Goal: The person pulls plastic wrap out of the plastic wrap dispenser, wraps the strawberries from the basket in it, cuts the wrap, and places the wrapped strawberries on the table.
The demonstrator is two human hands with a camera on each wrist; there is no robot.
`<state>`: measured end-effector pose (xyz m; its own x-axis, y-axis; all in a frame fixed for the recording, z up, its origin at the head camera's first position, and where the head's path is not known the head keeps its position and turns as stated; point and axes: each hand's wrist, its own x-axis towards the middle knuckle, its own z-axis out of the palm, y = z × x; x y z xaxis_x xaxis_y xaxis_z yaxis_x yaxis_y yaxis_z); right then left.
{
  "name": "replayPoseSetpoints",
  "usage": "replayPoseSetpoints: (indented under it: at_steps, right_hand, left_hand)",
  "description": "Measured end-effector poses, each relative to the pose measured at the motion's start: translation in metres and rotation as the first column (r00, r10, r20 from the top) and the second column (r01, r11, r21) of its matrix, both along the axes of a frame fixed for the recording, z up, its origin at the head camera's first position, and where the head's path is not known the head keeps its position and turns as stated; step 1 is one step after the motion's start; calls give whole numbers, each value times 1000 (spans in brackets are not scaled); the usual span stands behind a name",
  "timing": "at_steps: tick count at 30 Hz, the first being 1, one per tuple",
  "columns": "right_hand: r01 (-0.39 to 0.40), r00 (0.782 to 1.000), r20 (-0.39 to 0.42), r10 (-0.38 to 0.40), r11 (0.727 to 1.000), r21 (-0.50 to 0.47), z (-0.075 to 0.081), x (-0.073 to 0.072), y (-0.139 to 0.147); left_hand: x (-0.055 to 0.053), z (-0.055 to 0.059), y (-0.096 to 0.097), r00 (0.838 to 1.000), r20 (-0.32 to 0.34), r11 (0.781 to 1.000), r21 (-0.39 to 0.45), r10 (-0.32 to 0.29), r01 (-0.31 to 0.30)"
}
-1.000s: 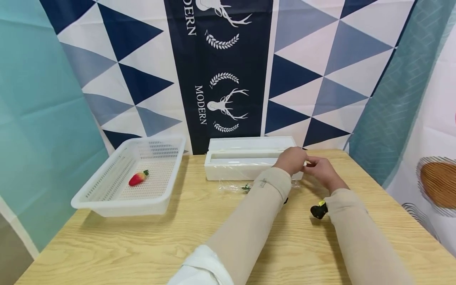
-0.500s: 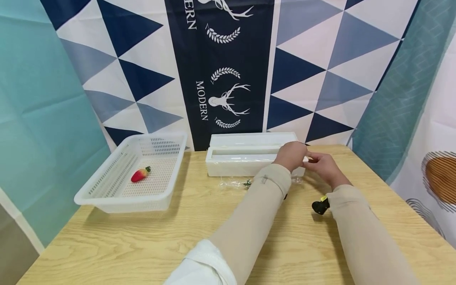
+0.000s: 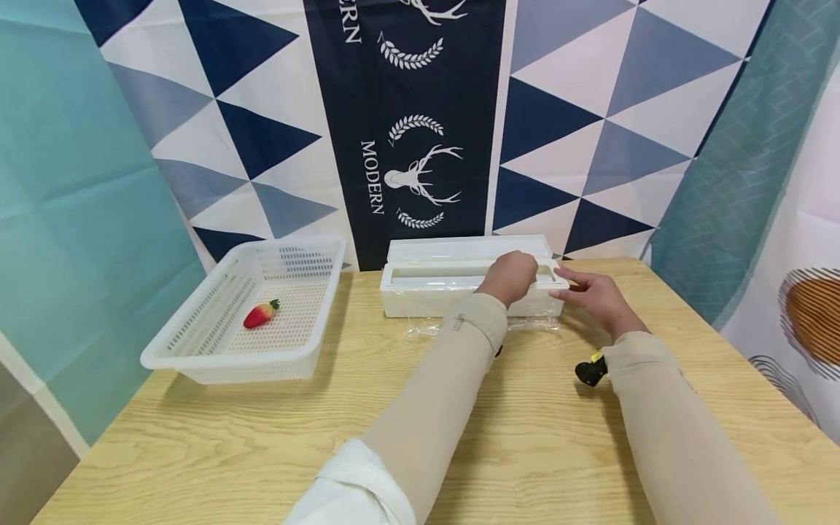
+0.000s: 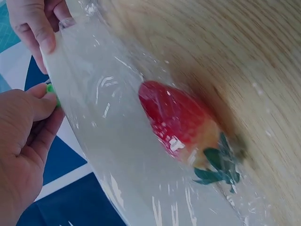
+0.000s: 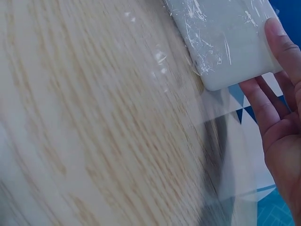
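A long white cling film box (image 3: 429, 302) lies at the back of the table with its lid raised. My left hand (image 3: 508, 277) is over its front top edge, and in the left wrist view it pinches a small green piece (image 4: 50, 88) there. My right hand (image 3: 593, 295) holds the box's right end between thumb and fingers. Clear cling film (image 4: 110, 89) hangs down the box front onto the table. A red strawberry (image 4: 174, 117) with green leaves lies under the film, close against the box; my left arm hides it in the head view.
A white perforated basket (image 3: 223, 362) stands at the left with another strawberry (image 3: 260, 315) inside. Patterned cloth (image 3: 420, 87) hangs right behind the box. A black wrist camera (image 3: 590, 372) sits under my right sleeve.
My left hand has moved left along the box's front edge, away from my right hand. My right hand stays at the right end, its fingers now more spread. The head view has tilted slightly upward, then down.
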<state>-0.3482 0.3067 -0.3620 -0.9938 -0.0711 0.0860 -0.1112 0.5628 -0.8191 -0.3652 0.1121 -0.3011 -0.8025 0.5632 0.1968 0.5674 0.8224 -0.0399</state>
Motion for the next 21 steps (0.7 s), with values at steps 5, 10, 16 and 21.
replayPoseSetpoints:
  at_steps: [5, 10, 16, 21]
  right_hand:
    - [-2, 1000, 0, 2, 1000, -11, -1, 1, -1]
    - [-3, 1000, 7, 3, 1000, -19, -1, 2, -1]
    - [3, 1000, -15, -3, 1000, 6, 0, 2, -1]
    - [6, 1000, -2, -6, 1000, -5, -1, 0, -1]
  left_hand:
    - [0, -2, -7, 1000, 3, 1000, 18, -6, 6]
    - [0, -4, -12, 1000, 4, 999, 39, -15, 15]
    - [2, -3, -24, 1000, -4, 1000, 18, -22, 22]
    - [3, -2, -40, 1000, 9, 1000, 17, -12, 12]
